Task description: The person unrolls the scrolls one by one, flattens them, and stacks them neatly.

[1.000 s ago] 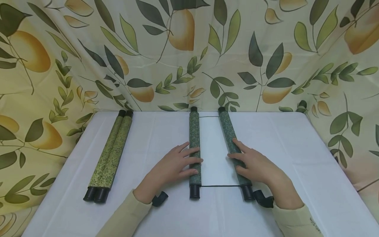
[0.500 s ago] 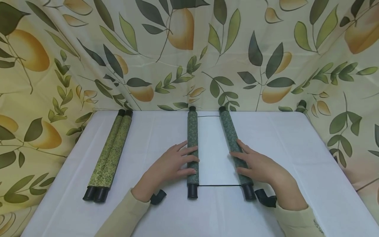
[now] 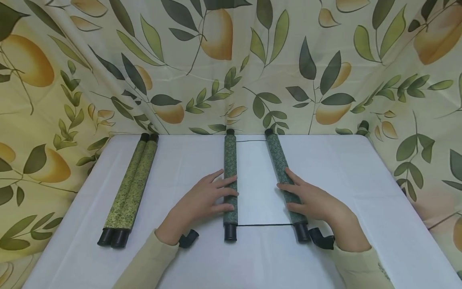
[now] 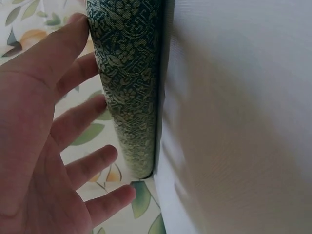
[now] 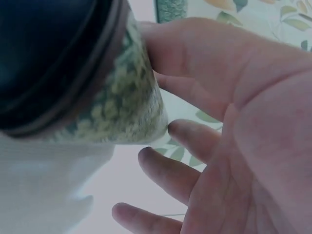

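a fabric-screened table nook, kind of building unclear: a white-covered table (image 3: 267,261) at six o'clock, fruit-and-leaf printed fabric (image 3: 247,78) hanging from nine through twelve to three.

Scroll (image 3: 255,200), partly unrolled, flat on white table (image 3: 263,263). Left roll (image 3: 230,158) and right roll (image 3: 277,156) dark green, lighter floral pattern, black end caps. White sheet (image 3: 257,166) stretched between, thin dark line across far and near ends. Left roll points straight away; right roll slanted, gap wider at near end. Far caps at table's back edge. Left hand (image 3: 200,196) touches left roll, right hand (image 3: 317,200) touches right roll, fingers spread.
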Motion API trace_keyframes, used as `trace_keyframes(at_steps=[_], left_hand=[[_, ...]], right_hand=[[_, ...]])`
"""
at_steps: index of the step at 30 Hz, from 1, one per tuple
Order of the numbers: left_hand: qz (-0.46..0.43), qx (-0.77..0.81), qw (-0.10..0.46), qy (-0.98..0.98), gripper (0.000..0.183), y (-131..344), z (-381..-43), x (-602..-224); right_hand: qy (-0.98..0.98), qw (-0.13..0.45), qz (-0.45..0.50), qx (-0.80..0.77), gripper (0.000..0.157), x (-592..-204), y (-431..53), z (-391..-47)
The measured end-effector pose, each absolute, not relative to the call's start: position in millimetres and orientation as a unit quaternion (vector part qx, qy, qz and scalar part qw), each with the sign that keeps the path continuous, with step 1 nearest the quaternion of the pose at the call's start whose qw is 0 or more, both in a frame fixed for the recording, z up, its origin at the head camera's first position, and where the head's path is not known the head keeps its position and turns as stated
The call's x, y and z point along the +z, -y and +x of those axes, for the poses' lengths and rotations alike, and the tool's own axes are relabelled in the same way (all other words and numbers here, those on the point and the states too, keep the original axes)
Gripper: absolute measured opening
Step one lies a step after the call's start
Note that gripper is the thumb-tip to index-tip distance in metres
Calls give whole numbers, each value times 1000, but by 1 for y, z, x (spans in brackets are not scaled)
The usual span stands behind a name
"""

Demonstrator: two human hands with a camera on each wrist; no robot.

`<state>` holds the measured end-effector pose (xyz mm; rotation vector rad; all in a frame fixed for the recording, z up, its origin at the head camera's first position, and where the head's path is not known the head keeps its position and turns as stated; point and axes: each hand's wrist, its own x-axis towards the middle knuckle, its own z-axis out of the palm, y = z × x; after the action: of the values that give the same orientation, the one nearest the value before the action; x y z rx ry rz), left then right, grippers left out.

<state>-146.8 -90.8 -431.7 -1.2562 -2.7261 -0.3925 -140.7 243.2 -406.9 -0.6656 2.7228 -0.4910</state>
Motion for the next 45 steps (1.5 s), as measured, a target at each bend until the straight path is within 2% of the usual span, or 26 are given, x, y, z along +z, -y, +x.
trace_keyframes(at_steps=[4, 14, 20, 27, 32, 38, 45], left_hand=[[-407, -140, 54, 901, 39, 91, -148, -431], [-400, -138, 76, 903, 35, 94, -148, -430], [-396, -144, 93, 902, 31, 95, -149, -429], [-402, -136, 83, 902, 30, 96, -151, -431], [-397, -122, 87, 906, 31, 97, -150, -429], [-400, -123, 90, 904, 28, 97, -150, -428], [-401, -134, 71, 903, 29, 100, -151, -429]], right_hand=[[-947, 153, -227, -169, 54, -410, -244, -141], [-945, 154, -226, -179, 62, -407, -245, -143], [-947, 154, -220, -177, 59, -407, -248, -143], [-943, 146, -230, -192, 57, -409, -246, -145], [-942, 156, -225, -194, 50, -407, -245, -144], [-942, 163, -223, -190, 63, -406, -247, -145], [-943, 165, -223, -185, 64, -404, -249, -143]])
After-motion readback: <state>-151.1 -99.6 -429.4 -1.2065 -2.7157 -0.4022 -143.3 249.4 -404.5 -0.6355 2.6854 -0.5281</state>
